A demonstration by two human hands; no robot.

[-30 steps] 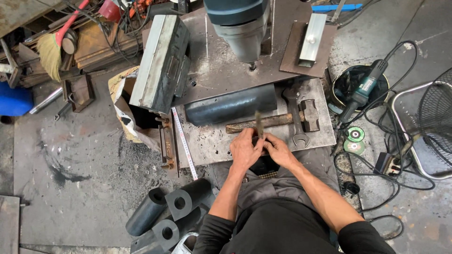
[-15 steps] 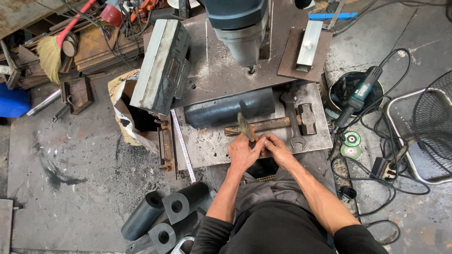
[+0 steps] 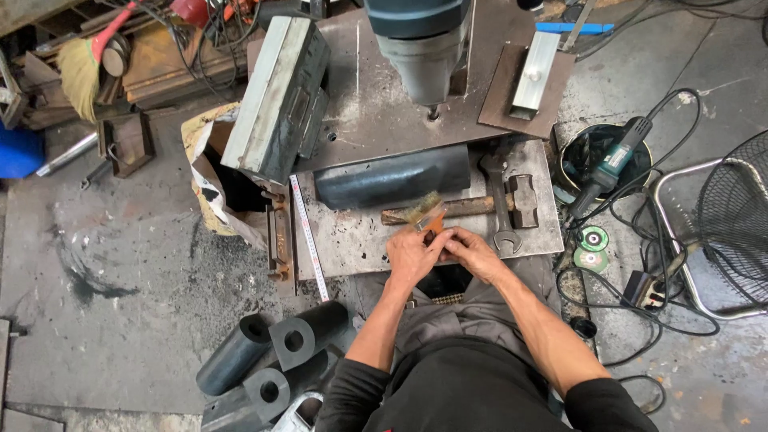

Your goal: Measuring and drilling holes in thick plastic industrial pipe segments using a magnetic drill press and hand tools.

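on the floor at the left we see dark hollow cylinders point(image 3: 276, 356) lying in a heap, as before, and a torn sack point(image 3: 210, 188) beside a grey metal box point(image 3: 280, 96). a measuring tape point(image 3: 308, 236) runs down the left edge of the steel counter point(image 3: 344, 240). on the counter a dark half-pipe point(image 3: 392, 178) lies crosswise under the drill head point(image 3: 420, 44), unmoved. our left hand point(image 3: 412, 254) is curled closed around the orange handle of a small brush point(image 3: 428, 216), and our right hand point(image 3: 474, 252) is pinched closed on the same handle, the two hands touching at the near edge of the counter. half a second ago the brush stood nearly upright above the hammer handle; now it leans over to the right, its bristles low and fanned out against the wooden handle of the sledgehammer point(image 3: 464, 206). both hands have slid a little nearer to us. the hammer lies where it was, with an open-ended wrench point(image 3: 500, 200) across it. further right, on the floor, an angle grinder point(image 3: 612, 164) rests on a black bucket point(image 3: 572, 160), two grinding discs point(image 3: 592, 248) lie beside cables, and a fan cage point(image 3: 732, 216) stands at the edge.
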